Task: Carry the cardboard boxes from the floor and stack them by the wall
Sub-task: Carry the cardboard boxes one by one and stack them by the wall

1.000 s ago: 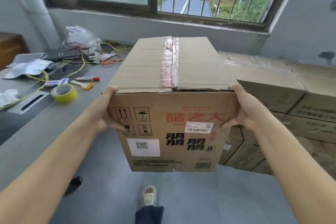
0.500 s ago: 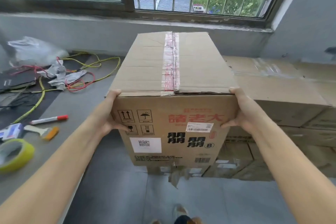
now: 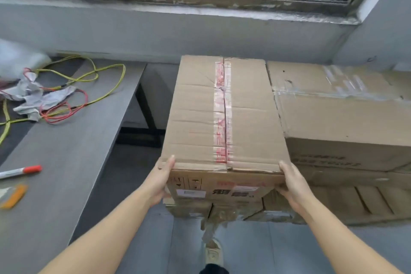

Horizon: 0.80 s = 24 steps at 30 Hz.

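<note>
At your nine o'clock the grey wood-grain surface (image 3: 73,158) carries yellow and red cables (image 3: 89,82) and a red-capped white marker (image 3: 21,171); its right edge runs toward eleven o'clock. Between that edge and the boxes you have a narrow strip of grey floor (image 3: 124,184). Your left hand (image 3: 161,181) clamps the near left corner of the brown cardboard box with red-printed tape (image 3: 222,113), dead ahead at twelve o'clock beneath the window sill. Your right hand (image 3: 293,187) clamps its near right corner. At two o'clock, the stacked brown cardboard boxes (image 3: 344,118) sit flush against its right side.
</note>
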Each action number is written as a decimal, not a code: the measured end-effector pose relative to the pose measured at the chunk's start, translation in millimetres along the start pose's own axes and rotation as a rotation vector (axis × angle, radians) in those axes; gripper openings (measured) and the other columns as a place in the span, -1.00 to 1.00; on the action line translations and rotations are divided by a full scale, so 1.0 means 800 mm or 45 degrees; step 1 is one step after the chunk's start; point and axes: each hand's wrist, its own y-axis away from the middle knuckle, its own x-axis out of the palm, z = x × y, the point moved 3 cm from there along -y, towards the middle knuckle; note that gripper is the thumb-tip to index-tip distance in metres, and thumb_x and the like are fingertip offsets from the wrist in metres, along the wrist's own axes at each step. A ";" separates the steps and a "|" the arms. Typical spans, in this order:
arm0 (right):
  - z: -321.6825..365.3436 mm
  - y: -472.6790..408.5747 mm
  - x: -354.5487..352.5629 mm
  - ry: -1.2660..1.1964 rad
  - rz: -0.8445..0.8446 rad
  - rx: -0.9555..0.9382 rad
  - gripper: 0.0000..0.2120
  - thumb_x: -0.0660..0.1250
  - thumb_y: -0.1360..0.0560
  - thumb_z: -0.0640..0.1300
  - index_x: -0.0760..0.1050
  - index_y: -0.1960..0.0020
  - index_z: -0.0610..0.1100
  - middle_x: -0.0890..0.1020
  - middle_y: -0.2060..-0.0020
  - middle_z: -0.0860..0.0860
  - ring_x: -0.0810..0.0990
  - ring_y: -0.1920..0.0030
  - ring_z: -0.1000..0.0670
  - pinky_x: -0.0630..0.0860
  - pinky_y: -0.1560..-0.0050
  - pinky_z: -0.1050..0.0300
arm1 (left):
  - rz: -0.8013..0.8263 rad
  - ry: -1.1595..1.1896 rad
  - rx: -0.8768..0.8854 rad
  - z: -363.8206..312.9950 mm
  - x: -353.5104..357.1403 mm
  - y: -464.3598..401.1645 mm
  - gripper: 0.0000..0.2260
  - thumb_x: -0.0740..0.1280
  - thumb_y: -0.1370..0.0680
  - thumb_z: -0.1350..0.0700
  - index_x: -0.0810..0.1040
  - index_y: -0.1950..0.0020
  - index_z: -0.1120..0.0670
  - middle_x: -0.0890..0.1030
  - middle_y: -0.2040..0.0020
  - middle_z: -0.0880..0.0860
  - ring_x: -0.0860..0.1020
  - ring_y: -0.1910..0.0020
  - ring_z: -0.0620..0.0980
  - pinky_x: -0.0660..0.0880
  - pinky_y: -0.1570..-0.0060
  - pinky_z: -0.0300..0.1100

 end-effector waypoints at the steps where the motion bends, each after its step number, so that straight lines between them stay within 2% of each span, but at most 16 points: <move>1: -0.004 -0.008 -0.005 0.011 -0.017 -0.013 -0.65 0.18 -0.61 0.01 0.40 -0.36 -0.03 0.56 -0.22 -0.04 0.55 -0.10 -0.02 0.52 0.01 -0.02 | -0.007 0.010 0.006 0.000 0.004 -0.006 -0.66 0.23 -0.56 -0.18 0.35 -0.30 -0.12 0.52 -0.16 -0.05 0.45 -0.20 0.07 0.34 -0.25 0.30; 4: 0.002 -0.027 -0.006 0.029 -0.020 -0.024 -0.62 0.19 -0.61 0.03 0.36 -0.39 -0.06 0.54 -0.26 -0.07 0.53 -0.19 -0.09 0.48 -0.18 -0.14 | 0.017 0.056 0.057 -0.016 0.015 -0.019 -0.66 0.23 -0.58 -0.14 0.37 -0.32 -0.09 0.57 -0.18 0.04 0.53 -0.13 0.08 0.54 -0.01 0.15; 6: 0.013 -0.039 -0.002 0.028 -0.043 -0.032 -0.57 0.21 -0.60 0.04 0.30 -0.41 -0.11 0.52 -0.24 -0.07 0.53 -0.17 -0.09 0.49 -0.16 -0.13 | 0.019 0.095 0.092 -0.029 0.021 -0.026 -0.68 0.24 -0.58 -0.11 0.38 -0.31 -0.06 0.57 -0.15 0.02 0.53 -0.08 0.01 0.55 0.13 0.02; 9: 0.025 -0.053 0.006 0.054 -0.126 -0.033 -0.51 0.24 -0.58 0.05 0.22 -0.40 -0.14 0.46 -0.21 -0.06 0.52 -0.13 -0.08 0.51 -0.10 -0.08 | -0.040 0.134 0.120 -0.043 0.027 -0.039 -0.70 0.24 -0.59 -0.09 0.38 -0.30 -0.04 0.57 -0.08 -0.03 0.52 -0.02 -0.06 0.53 0.20 -0.03; 12: 0.032 -0.067 0.013 0.129 -0.168 -0.019 -0.51 0.23 -0.57 0.08 0.22 -0.39 -0.13 0.45 -0.25 -0.08 0.49 -0.19 -0.12 0.45 -0.25 -0.17 | -0.078 0.134 0.103 -0.050 0.031 -0.050 -0.69 0.26 -0.58 -0.10 0.40 -0.28 -0.02 0.57 -0.10 0.01 0.53 -0.02 -0.04 0.53 0.22 -0.05; 15: 0.039 -0.073 0.016 0.176 -0.157 -0.013 -0.51 0.22 -0.57 0.10 0.23 -0.38 -0.13 0.43 -0.28 -0.09 0.47 -0.23 -0.13 0.42 -0.29 -0.21 | -0.112 0.078 0.055 -0.052 0.031 -0.053 -0.64 0.29 -0.54 -0.17 0.41 -0.26 -0.03 0.59 -0.11 0.06 0.55 -0.05 0.05 0.55 0.15 0.01; 18: 0.040 -0.061 0.011 0.258 -0.148 0.004 -0.47 0.22 -0.57 0.13 0.25 -0.41 -0.13 0.41 -0.33 -0.06 0.42 -0.29 -0.11 0.36 -0.34 -0.18 | -0.125 -0.025 0.025 -0.050 0.024 -0.046 -0.64 0.29 -0.53 -0.20 0.42 -0.24 -0.06 0.58 -0.14 0.05 0.51 -0.09 0.07 0.48 -0.04 0.14; 21: 0.049 -0.029 0.000 0.394 -0.178 -0.114 -0.44 0.24 -0.55 0.14 0.22 -0.45 -0.09 0.37 -0.38 -0.05 0.38 -0.33 -0.08 0.36 -0.31 -0.07 | -0.176 -0.223 0.231 -0.058 0.011 -0.029 -0.61 0.26 -0.59 -0.09 0.33 -0.39 -0.05 0.45 -0.35 0.07 0.43 -0.16 0.00 0.39 -0.21 0.12; 24: 0.067 0.026 -0.012 0.460 -0.114 -0.348 -0.49 0.24 -0.54 0.14 0.26 -0.43 0.00 0.36 -0.42 0.01 0.38 -0.35 0.01 0.36 -0.35 -0.08 | -0.220 -0.488 0.516 -0.077 -0.002 0.005 -0.50 0.26 -0.60 -0.01 0.20 -0.51 -0.05 0.33 -0.47 0.11 0.34 -0.39 0.05 0.32 -0.36 0.10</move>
